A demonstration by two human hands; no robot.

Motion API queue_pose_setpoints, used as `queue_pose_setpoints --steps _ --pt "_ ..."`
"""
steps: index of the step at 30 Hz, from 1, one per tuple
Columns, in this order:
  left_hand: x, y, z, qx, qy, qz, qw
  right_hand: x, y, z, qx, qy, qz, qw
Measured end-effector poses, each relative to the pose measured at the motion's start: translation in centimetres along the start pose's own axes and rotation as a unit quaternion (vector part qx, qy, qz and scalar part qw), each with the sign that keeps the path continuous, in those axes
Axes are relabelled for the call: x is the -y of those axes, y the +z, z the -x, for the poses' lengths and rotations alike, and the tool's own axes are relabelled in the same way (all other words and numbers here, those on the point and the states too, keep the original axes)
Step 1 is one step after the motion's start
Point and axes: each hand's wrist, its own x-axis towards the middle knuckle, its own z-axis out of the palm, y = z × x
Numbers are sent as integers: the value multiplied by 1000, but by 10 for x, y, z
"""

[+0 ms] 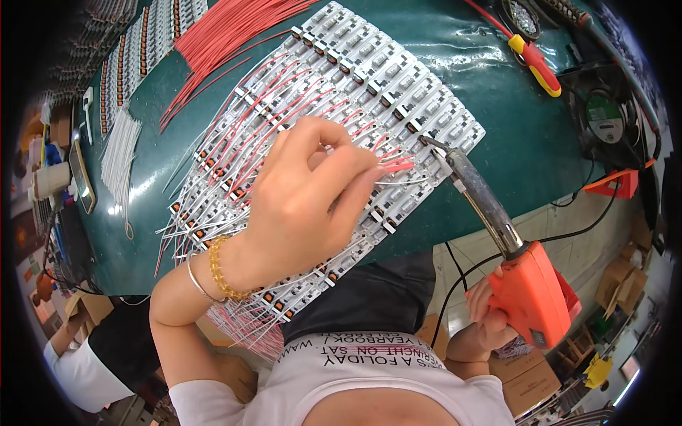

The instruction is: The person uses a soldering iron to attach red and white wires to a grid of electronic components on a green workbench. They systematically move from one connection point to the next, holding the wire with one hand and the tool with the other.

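My left hand (305, 192) is closed in a pinch over a panel of white circuit boards (426, 89). Red and white wires (398, 167) stick out from its fingertips over the panel's right part. My right hand (486, 312) is wrapped round the grip of an orange-red soldering gun (533, 295). The gun's metal barrel slants up and left, and its dark bent tip reaches the boards just beyond the pinched wires. Whether the tip touches a board I cannot tell. Many red and white wires lie across the panel's left half, partly hidden by my left hand.
The panel lies on a green table (497, 174). Loose red wires (227, 35) and a white wire bundle (122, 153) lie left. A red-yellow screwdriver (536, 64), a small round dish (522, 20) and a black fan (604, 117) are at far right. Another person (89, 362) sits at left.
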Motion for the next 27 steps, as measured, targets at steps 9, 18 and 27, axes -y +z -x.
queue_pose_setpoints --steps 9,18,27 --pt "-4 5 -1 43 17 -30 999 26 3 -7 4 116 -65 991" --pt "-8 5 -3 47 4 -42 998 17 -4 9 -43 133 -6 990" --pt "-8 7 -3 47 3 -53 997 23 -4 0 2 144 -44 989"
